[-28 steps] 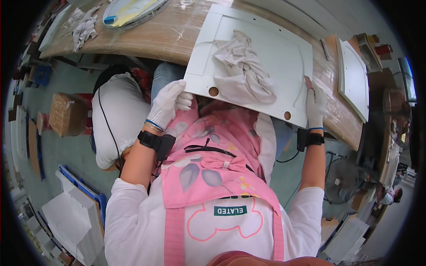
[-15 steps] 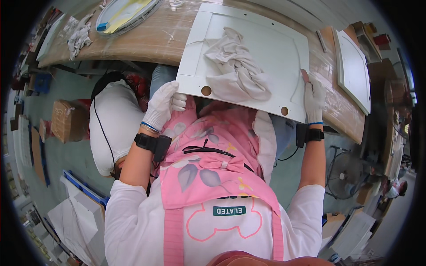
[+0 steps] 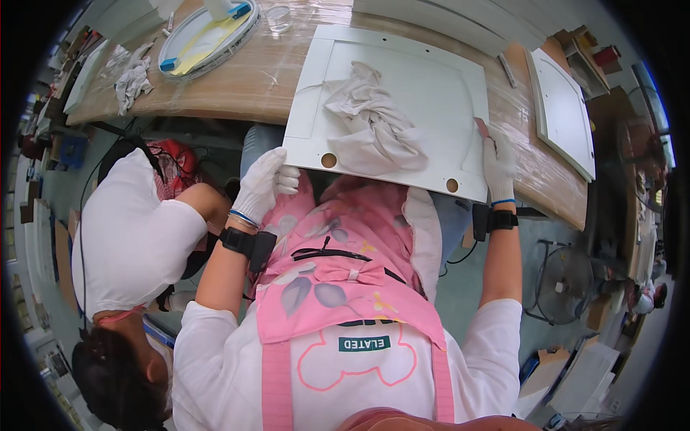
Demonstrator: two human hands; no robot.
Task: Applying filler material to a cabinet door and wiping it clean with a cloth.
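Note:
A white door-like panel (image 3: 402, 61) with a recessed arched face and two round holes lies over the table's near edge, above my lap. My left hand (image 3: 268, 185), in a white knit glove, has its fingers curled at the panel's near left corner. At the right edge, my gloved right hand (image 3: 499, 167) is closed round a small reddish-brown flat piece, which looks like sandpaper (image 3: 481, 128). The piece touches the panel's edge; its lower part is hidden in the hand. A crumpled whitish cloth (image 3: 374, 126) rests on the panel between my hands.
The plastic-wrapped table (image 3: 208, 97) also bears a round lid (image 3: 228, 52) with a yellow sheet and blue blocks, a clear cup (image 3: 279, 19), a rag (image 3: 133, 85) and another white panel (image 3: 564, 115). Close at my left, a person (image 3: 133, 237) bends over. A fan (image 3: 564, 284) stands at right.
The person at my left has swung lower and nearer, head now in view. In the picture, the table, panel and my hands sit slightly shifted; my grips look the same.

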